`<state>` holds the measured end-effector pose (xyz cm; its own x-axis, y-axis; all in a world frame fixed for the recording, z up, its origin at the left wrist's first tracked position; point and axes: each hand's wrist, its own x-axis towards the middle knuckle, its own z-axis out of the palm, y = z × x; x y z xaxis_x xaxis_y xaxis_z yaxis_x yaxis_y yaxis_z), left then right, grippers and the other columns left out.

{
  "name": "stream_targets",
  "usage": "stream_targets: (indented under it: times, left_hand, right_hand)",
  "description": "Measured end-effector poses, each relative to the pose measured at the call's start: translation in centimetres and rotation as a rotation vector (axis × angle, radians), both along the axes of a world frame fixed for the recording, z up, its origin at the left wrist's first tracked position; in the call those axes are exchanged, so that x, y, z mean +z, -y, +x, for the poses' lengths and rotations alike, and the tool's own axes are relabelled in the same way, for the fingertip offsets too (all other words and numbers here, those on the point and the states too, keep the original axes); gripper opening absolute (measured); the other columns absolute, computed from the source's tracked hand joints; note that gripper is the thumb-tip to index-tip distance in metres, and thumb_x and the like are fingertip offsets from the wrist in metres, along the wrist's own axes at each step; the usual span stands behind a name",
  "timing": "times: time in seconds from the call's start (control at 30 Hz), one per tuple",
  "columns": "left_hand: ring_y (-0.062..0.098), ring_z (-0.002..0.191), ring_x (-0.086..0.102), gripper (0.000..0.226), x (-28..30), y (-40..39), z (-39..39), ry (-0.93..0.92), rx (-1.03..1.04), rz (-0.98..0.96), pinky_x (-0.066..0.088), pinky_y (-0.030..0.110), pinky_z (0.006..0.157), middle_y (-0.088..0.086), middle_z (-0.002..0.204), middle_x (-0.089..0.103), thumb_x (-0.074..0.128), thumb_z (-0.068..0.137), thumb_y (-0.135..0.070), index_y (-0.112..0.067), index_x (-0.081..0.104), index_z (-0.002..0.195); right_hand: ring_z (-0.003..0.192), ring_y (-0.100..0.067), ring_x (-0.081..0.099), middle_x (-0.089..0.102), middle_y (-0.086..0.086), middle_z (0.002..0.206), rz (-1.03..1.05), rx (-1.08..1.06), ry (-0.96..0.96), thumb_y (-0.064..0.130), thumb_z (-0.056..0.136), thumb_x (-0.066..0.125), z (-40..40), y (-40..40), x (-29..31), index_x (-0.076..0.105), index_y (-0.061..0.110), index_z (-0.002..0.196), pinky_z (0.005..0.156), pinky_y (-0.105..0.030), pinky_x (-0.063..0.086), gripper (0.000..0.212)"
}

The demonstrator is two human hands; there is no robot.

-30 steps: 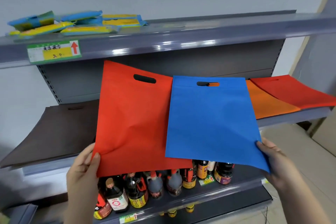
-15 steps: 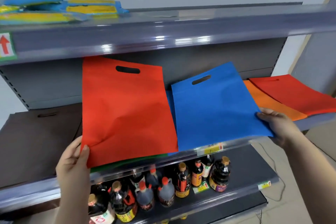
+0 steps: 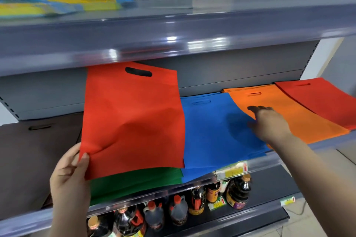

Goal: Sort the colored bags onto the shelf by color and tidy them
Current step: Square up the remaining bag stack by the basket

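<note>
My left hand (image 3: 70, 173) pinches the lower left corner of a red bag (image 3: 133, 119) and holds it up in front of the middle shelf (image 3: 258, 161). Under it lie green bags (image 3: 134, 181). A blue bag (image 3: 213, 132) lies flat on the shelf to the right, on top of other blue ones. My right hand (image 3: 267, 123) reaches out over the blue bag's right edge with straight fingers, at the border of the orange bags (image 3: 285, 113). Further right lies a red pile (image 3: 323, 100), and brown bags (image 3: 32, 152) lie at the far left.
The upper shelf (image 3: 173, 31) overhangs the bags and carries blue and yellow packets (image 3: 63, 0) at its left. Below stands a row of dark sauce bottles (image 3: 179, 209) behind price tags. Tiled floor shows at the lower right.
My right hand has let go of the blue bag, which now lies flat on the blue pile, and has moved up toward the orange bags. My left hand still holds the red bag.
</note>
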<state>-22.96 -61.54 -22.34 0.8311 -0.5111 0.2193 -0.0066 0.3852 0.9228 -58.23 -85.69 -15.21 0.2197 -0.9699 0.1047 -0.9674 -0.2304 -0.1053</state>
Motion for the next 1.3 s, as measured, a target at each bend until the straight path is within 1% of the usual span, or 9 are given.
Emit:
stream_targets:
  times: [0.1,0.27,0.37,0.57,0.67,0.8,0.9,1.03,1.3]
  left_hand:
    - [0.027,0.111,0.059,0.031,0.1,-0.5,0.4,0.018,-0.02,0.012,0.045,0.043,0.098,0.004,0.104,0.069,0.047,0.094,-0.002,-0.021,0.066,0.11]
    - [0.022,0.107,0.062,0.028,0.8,-1.3,-0.4,-0.013,0.012,0.002,0.046,0.043,0.096,0.003,0.103,0.071,0.056,0.087,-0.009,-0.02,0.065,0.111]
    - [0.03,0.113,0.058,0.029,1.0,-1.3,-1.9,-0.025,0.025,-0.002,0.046,0.046,0.096,0.02,0.117,0.062,0.052,0.091,-0.004,-0.022,0.067,0.108]
    - [0.024,0.105,0.061,0.02,2.3,1.1,-6.5,-0.005,-0.016,0.002,0.048,0.037,0.095,0.011,0.109,0.068,0.065,0.077,-0.023,-0.027,0.072,0.095]
    - [0.021,0.1,0.059,0.036,2.0,3.6,-9.1,0.061,-0.011,0.075,0.051,0.022,0.086,-0.008,0.09,0.073,0.056,0.09,-0.005,-0.036,0.074,0.089]
    - [0.027,0.105,0.061,0.044,2.3,6.2,-13.9,0.079,-0.034,0.136,0.046,0.041,0.098,0.001,0.099,0.072,0.056,0.089,0.001,-0.039,0.073,0.093]
    - [0.021,0.104,0.063,0.044,2.7,8.2,-18.1,0.059,-0.05,0.149,0.048,0.039,0.097,-0.006,0.095,0.074,0.058,0.087,0.001,-0.04,0.074,0.093]
    - [0.002,0.083,0.066,0.049,3.1,11.2,-24.5,0.028,-0.104,0.179,0.053,0.017,0.082,-0.013,0.083,0.074,0.056,0.087,0.004,-0.041,0.074,0.086]
    - [0.004,0.071,0.069,0.029,2.9,15.6,-36.6,0.071,-0.258,0.289,0.056,0.017,0.07,-0.009,0.074,0.074,0.06,0.086,-0.001,-0.027,0.067,0.095]
  right_hand:
    - [0.124,-0.024,0.046,0.055,-0.002,0.133,-0.093,0.127,-0.181,0.039,0.092,0.052,2.7,-1.5,0.7,0.05,0.02,0.132,0.098,-0.033,0.036,0.044]
    - [0.102,-0.015,0.062,0.066,-0.001,0.111,0.637,0.277,0.924,0.05,0.087,0.052,8.1,-5.6,0.6,0.059,0.019,0.111,0.091,-0.028,0.045,0.04]
    - [0.072,-0.015,0.067,0.07,-0.004,0.083,0.884,0.299,1.212,0.033,0.088,0.059,9.2,-6.1,-0.2,0.057,0.011,0.104,0.069,-0.026,0.054,0.027]
    - [0.052,-0.007,0.06,0.062,0.002,0.06,0.742,0.278,1.188,-0.003,0.09,0.054,6.3,-4.6,-1.0,0.062,0.009,0.091,0.051,-0.02,0.047,0.015]
    - [0.046,-0.004,0.058,0.059,0.005,0.053,0.6,0.247,1.164,-0.007,0.089,0.055,3.0,-2.9,-1.1,0.061,0.012,0.083,0.051,-0.021,0.045,0.021]
    - [0.041,0.002,0.051,0.054,0.01,0.043,0.463,0.207,1.159,-0.009,0.087,0.055,-2.0,-0.4,-1.4,0.058,0.017,0.077,0.046,-0.016,0.04,0.028]
    - [0.041,0.003,0.048,0.054,0.009,0.05,0.35,0.181,1.108,-0.006,0.086,0.058,-6.2,1.4,-1.5,0.059,0.022,0.077,0.049,-0.022,0.037,0.03]
    - [0.054,-0.006,0.051,0.054,0.0,0.064,0.228,0.14,1.066,-0.002,0.085,0.061,-12.8,3.5,-1.6,0.06,0.024,0.082,0.058,-0.026,0.037,0.026]
    - [0.061,-0.011,0.051,0.056,0.001,0.067,0.083,0.005,1.092,-0.005,0.083,0.063,-26.6,6.6,-2.6,0.061,0.022,0.083,0.06,-0.02,0.04,0.027]
